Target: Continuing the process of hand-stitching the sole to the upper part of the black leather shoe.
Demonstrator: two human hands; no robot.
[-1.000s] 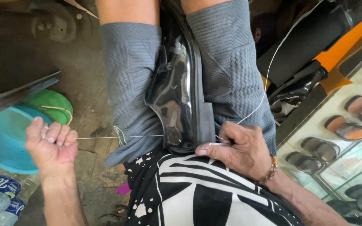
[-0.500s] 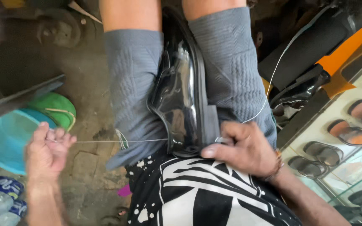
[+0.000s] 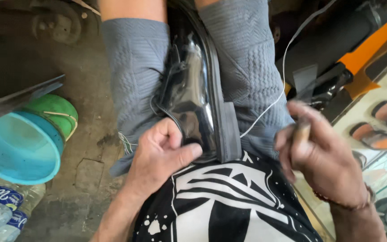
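A glossy black shoe (image 3: 193,89) is clamped sole-side right between my knees, which are in grey shorts (image 3: 135,67). My left hand (image 3: 160,150) rests on the shoe's near end, fingers curled and thumb pressed against the leather by the black lace. My right hand (image 3: 319,152) is lifted to the right of the shoe, blurred, gripping a brown-handled tool (image 3: 302,130). A white thread (image 3: 283,76) runs from the sole's edge up past that hand toward the top of the view.
A turquoise bowl (image 3: 19,148) and a green lid (image 3: 57,110) sit on the dirty floor at left, with plastic bottles (image 3: 1,210) below them. A dark metal blade (image 3: 19,98) juts over the bowl. Sandals (image 3: 381,125) and an orange-black item (image 3: 368,49) lie at right.
My left hand has come in from the far left, where it pulled the thread taut, onto the shoe. My right hand has lifted off the sole to the right with the tool.
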